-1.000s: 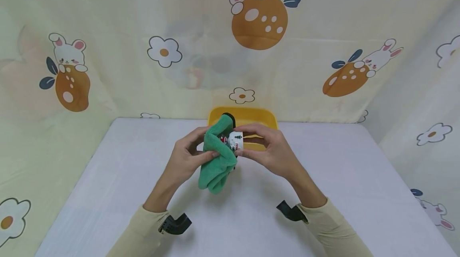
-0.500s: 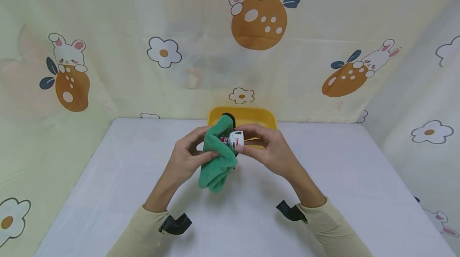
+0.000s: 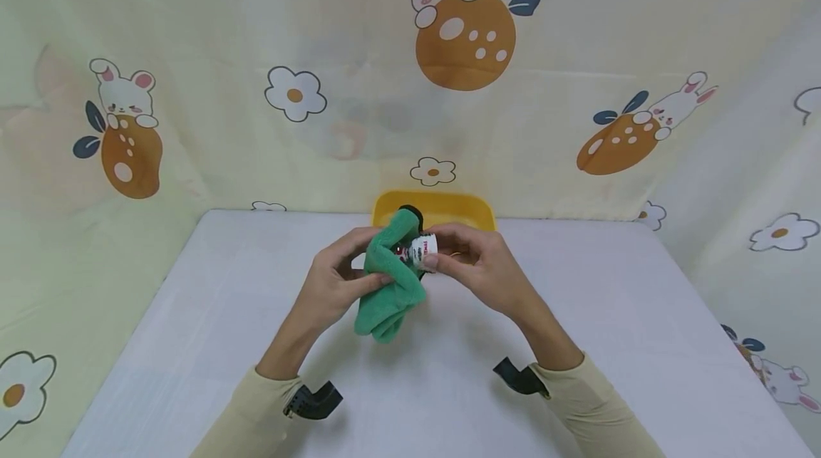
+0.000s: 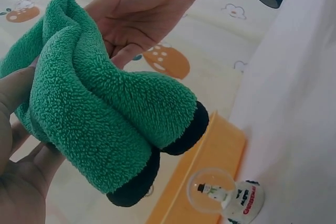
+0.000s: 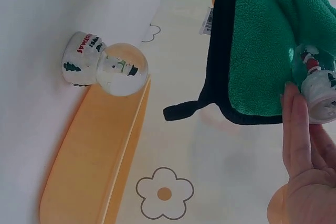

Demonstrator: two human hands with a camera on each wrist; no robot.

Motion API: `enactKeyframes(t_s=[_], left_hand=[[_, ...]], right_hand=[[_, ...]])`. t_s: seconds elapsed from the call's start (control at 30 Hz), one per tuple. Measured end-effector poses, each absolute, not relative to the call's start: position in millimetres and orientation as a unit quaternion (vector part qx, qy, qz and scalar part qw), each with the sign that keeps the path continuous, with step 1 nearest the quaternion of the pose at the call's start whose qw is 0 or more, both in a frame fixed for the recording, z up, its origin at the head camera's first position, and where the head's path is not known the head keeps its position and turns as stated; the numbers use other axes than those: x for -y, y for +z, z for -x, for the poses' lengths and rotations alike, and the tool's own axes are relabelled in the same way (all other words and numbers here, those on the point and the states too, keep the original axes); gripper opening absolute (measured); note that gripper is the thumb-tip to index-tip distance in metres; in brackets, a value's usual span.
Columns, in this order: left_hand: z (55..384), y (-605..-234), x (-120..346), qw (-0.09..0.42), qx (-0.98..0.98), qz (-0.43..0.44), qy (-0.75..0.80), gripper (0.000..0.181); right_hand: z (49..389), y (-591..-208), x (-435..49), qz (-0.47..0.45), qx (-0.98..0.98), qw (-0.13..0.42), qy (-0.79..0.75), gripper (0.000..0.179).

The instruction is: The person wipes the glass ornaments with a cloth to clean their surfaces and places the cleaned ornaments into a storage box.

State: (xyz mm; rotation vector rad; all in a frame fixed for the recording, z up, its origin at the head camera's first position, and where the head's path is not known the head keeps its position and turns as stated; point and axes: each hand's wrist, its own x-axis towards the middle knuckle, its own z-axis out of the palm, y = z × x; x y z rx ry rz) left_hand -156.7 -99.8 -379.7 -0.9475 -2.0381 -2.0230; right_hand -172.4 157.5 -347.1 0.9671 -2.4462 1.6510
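Two hands work above the counter, at the centre of the head view. The left hand grips a green cloth, folded over the dome of a globe; the right hand pinches the white base of that globe, which lies tilted, base toward the right of the frame. For sound wiping, the base is probably best held steady while the cloth turns round the dome with light, even pressure; smooth glass may slip if the pinch loosens. Beyond the hands, a second globe, holding a snowman, stands just beside the tray; the head view hides it. The held dome encloses a red-and-white figure. The yellow tray, at upper centre, is partly covered by the hands, and its contents cannot be told. Behind hangs a backdrop printed with rabbits and flowers.
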Motion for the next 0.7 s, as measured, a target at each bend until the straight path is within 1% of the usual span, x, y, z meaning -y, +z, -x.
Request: enactKeyframes(t_s=[0.2,0.47,0.7], left_hand=[[155.7,-379.3,100.0,0.053,0.675,0.317,-0.664,0.055],[156.1,-379.4,100.2,0.057,0.681,0.309,-0.661,0.056],[156.4,-378.9,100.1,0.058,0.686,0.303,-0.659,0.057]], right_hand=[[172.3,-345.7,-157.0,-0.293,0.787,-0.013,0.543,0.024],[170.9,-346.2,-156.6,-0.305,0.774,-0.024,0.555,0.034],[170.2,-347.8,-157.5,-0.334,0.764,-0.004,0.552,0.044]])
